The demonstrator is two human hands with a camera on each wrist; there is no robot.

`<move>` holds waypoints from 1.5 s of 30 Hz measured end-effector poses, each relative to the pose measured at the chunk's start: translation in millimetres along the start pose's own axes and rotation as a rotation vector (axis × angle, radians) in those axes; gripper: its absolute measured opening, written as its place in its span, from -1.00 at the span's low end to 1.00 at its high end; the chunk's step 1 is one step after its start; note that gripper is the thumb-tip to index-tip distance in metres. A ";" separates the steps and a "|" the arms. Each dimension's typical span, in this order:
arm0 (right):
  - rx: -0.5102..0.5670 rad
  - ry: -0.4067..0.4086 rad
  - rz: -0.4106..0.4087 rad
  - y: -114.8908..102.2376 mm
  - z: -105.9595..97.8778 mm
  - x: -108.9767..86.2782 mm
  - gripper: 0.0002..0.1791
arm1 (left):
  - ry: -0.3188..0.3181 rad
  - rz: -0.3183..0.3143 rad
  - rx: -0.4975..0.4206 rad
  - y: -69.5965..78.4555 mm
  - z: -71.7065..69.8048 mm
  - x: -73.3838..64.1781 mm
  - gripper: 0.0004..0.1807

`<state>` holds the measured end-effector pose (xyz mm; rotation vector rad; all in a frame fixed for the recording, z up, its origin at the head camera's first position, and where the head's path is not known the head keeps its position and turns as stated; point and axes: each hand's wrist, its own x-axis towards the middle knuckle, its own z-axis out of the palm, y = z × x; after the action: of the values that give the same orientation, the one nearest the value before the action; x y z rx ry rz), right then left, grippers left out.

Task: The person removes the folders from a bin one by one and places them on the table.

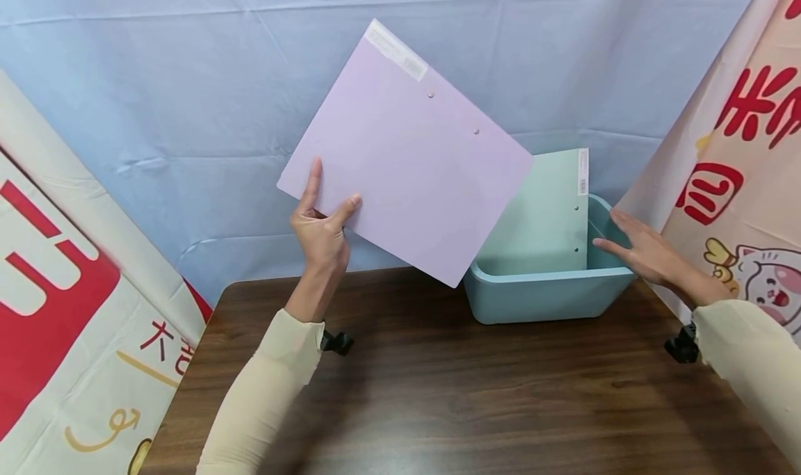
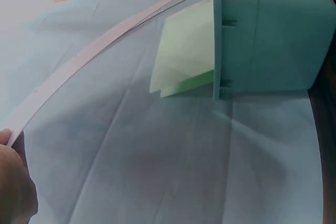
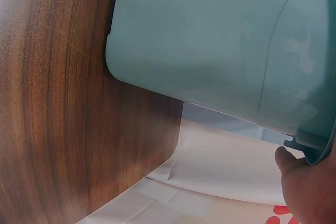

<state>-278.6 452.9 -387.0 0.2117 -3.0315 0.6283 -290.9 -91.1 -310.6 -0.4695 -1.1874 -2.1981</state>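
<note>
A thin lilac rectangular plastic folder (image 1: 413, 162) is in the air over the table's far edge, tilted. The person's left hand (image 1: 322, 235) pinches its lower-left border, thumb and index finger on the near face. The sheet bows in the left wrist view, so it is probably light, flexible and rather slippery; a hold nearer mid-edge should lessen sag, clear of the two metal rivets (image 1: 430, 95). Right of it, a pale mint-green plastic folder (image 1: 544, 211) stands in a blue-green rectangular plastic bin (image 1: 544, 298) at the far right corner of the dark wood-grain table (image 1: 500, 391). The right hand (image 1: 651, 252), thumb and finger apart, touches the bin's right rim; whether it grips cannot be told.
</note>
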 end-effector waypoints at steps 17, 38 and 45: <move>-0.012 0.006 -0.003 0.9 -1.0 -2.4 0.05 | -0.008 0.026 0.049 28.6 -36.4 3.9 0.00; 0.000 0.008 0.009 3.0 3.5 -1.1 0.05 | -0.015 0.024 0.114 59.5 -87.7 18.7 0.02; 0.009 0.004 0.007 3.0 4.2 -0.8 0.06 | -0.042 -0.044 0.184 71.5 -105.5 21.7 0.01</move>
<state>-278.3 454.1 -392.1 0.1993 -3.0278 0.6429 -264.3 -217.6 -310.2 -0.4180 -1.4194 -2.1000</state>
